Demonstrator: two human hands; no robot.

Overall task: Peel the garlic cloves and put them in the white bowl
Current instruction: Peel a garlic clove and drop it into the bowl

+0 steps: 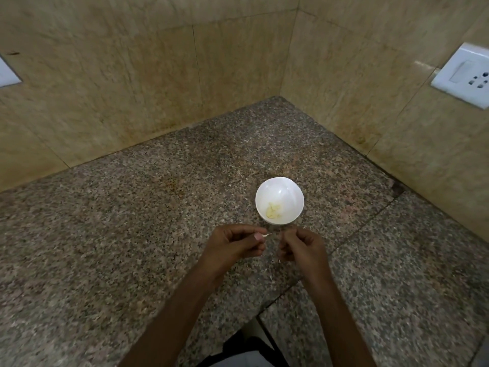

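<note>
A small white bowl [279,200] stands on the granite counter and holds a few pale peeled garlic cloves [273,210] at its bottom. Just in front of it, my left hand [232,245] pinches a small white garlic clove [265,235] between thumb and forefinger, its thin tip pointing right. My right hand [301,247] hovers a short way to the right with its fingers curled; a thin wisp of skin seems to hang from them, too small to be sure. The two hands are apart, above the counter.
The speckled granite counter [132,247] runs into a corner of beige stone-tiled walls [158,88]. A white socket plate [465,75] sits on the right wall and another white plate [6,74] on the left wall. A seam crosses the counter at the lower right.
</note>
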